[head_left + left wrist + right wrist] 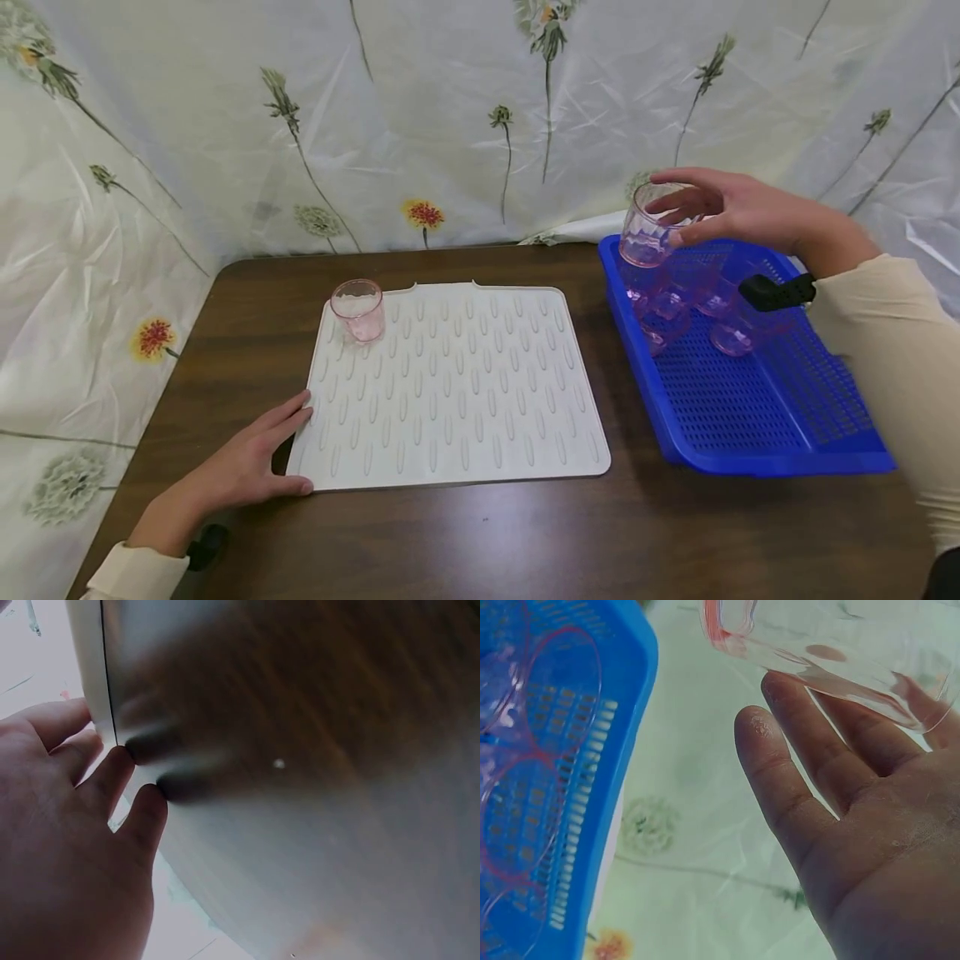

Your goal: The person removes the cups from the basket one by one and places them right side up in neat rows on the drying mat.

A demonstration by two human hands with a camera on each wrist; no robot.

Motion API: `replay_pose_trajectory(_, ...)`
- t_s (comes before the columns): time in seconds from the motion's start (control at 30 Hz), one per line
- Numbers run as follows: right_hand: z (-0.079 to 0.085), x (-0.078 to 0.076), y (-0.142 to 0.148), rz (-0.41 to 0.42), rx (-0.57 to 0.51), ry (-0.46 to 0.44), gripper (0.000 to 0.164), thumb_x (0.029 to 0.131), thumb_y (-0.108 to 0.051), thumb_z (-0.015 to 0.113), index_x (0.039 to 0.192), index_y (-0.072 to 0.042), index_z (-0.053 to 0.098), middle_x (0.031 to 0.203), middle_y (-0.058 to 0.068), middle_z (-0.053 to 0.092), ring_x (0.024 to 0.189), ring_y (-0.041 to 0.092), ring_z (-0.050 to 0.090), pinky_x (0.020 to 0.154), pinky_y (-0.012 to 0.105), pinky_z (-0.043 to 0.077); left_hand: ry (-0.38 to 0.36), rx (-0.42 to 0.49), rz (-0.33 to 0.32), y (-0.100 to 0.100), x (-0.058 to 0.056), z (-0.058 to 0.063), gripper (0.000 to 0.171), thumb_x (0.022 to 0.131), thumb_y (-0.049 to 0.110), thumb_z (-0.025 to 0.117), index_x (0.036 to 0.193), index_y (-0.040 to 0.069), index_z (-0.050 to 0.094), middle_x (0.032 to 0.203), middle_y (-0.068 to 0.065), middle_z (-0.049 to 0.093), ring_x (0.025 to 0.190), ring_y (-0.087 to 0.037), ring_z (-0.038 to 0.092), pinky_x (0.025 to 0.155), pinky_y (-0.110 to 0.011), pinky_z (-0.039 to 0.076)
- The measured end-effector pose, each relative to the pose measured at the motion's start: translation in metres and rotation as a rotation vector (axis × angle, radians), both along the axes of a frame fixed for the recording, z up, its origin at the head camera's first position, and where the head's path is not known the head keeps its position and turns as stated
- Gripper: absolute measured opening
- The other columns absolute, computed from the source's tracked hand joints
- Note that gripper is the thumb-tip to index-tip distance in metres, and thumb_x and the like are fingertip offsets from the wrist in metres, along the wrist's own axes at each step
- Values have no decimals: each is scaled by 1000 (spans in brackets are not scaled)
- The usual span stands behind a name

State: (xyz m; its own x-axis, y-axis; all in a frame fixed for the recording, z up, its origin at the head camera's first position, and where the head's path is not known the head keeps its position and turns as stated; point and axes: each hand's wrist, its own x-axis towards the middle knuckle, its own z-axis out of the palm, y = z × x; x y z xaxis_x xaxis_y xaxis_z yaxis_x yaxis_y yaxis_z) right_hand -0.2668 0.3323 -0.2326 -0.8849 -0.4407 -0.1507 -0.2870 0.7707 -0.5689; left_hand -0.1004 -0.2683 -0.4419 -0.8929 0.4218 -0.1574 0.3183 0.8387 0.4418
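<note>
My right hand (716, 208) grips a clear pink glass (643, 237) above the far left corner of a blue plastic basket (652, 408). In the right wrist view the held glass (840, 660) lies across the fingers. Several more pink glasses (733, 333) stand inside the basket, partly behind the right wrist. On the table, my left hand (251, 467) touches the left edge of a white drying mat (450, 400) with spread fingers. One pink glass (358, 312) sits at the mat's far left corner. The left wrist view shows the left fingers (142, 817) along the table edge.
A dark wooden table (480, 542) carries the mat on the left and the basket on the right. Flower-printed sheeting (450, 125) hangs behind the table and along its sides. The basket's raised rim borders the glasses.
</note>
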Motion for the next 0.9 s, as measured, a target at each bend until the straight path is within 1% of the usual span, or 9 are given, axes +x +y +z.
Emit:
replay_pose_trajectory(0.07, 1, -4, -11, 8, 25, -4, 76, 94, -27, 68, 156, -37, 25, 147, -1, 55, 112, -12, 56, 85, 12, 45, 14, 2, -5, 0, 0, 0, 104, 73, 59, 79, 150, 1, 40, 163, -18, 27, 144, -44, 34, 109, -62, 39)
replay_pose_trajectory(0.1, 2, -6, -17, 9, 40, -1, 76, 94, -30, 68, 156, -37, 25, 149, 3, 54, 114, -9, 57, 85, 12, 45, 16, 2, -5, -1, 0, 0, 103, 73, 59, 79, 150, 1, 40, 163, -18, 27, 144, -44, 34, 109, -62, 39)
replay_pose_trajectory(0.27, -2, -19, -49, 45, -1, -10, 78, 93, -28, 69, 157, -30, 24, 150, 11, 51, 131, 22, 55, 89, 14, 45, 42, 7, -11, -2, 1, 0, 102, 73, 57, 81, 148, 0, 42, 162, -20, 29, 142, -45, 34, 109, -64, 38)
replay_pose_trajectory(0.3, -4, -22, -55, 58, -19, -14, 79, 93, -25, 69, 158, -27, 24, 151, 13, 50, 133, 28, 53, 92, 18, 47, 45, 8, -12, -2, 1, 0, 102, 73, 56, 81, 148, 1, 42, 162, -20, 29, 142, -46, 34, 109, -64, 38)
replay_pose_trajectory(0.37, -10, -26, -69, 79, -36, -17, 79, 92, -22, 70, 158, -24, 25, 150, 15, 50, 134, 34, 52, 99, 28, 49, 53, 11, -15, -2, 0, -1, 101, 73, 56, 81, 148, 1, 43, 161, -20, 29, 142, -47, 33, 108, -66, 36)
replay_pose_trajectory(0.43, -18, -30, -83, 107, -50, -20, 79, 91, -20, 70, 157, -21, 26, 150, 18, 51, 134, 36, 53, 103, 40, 49, 55, 16, -15, -2, 0, -2, 100, 73, 56, 81, 148, 1, 43, 161, -20, 30, 142, -48, 31, 109, -67, 35)
replay_pose_trajectory(0.5, -27, -33, -97, 133, -73, -26, 80, 90, -16, 71, 157, -18, 27, 148, 20, 51, 132, 37, 54, 103, 50, 49, 55, 21, -15, -1, 0, -2, 100, 73, 55, 81, 148, 1, 43, 161, -20, 30, 142, -49, 31, 109, -67, 35)
replay_pose_trajectory(0.73, -51, -39, -146, 194, -151, -77, 80, 89, -12, 69, 156, -17, 27, 148, 20, 50, 129, 36, 56, 103, 49, 50, 51, 23, -14, 0, -2, -2, 100, 71, 53, 83, 148, 1, 43, 161, -20, 30, 142, -48, 30, 109, -67, 35)
replay_pose_trajectory(0.9, -70, -40, -181, 192, -223, -129, 82, 87, -11, 72, 156, -18, 29, 145, 17, 53, 128, 33, 58, 103, 49, 50, 47, 24, -9, -1, -2, -3, 100, 71, 54, 82, 148, 1, 43, 161, -20, 30, 143, -48, 30, 109, -67, 34)
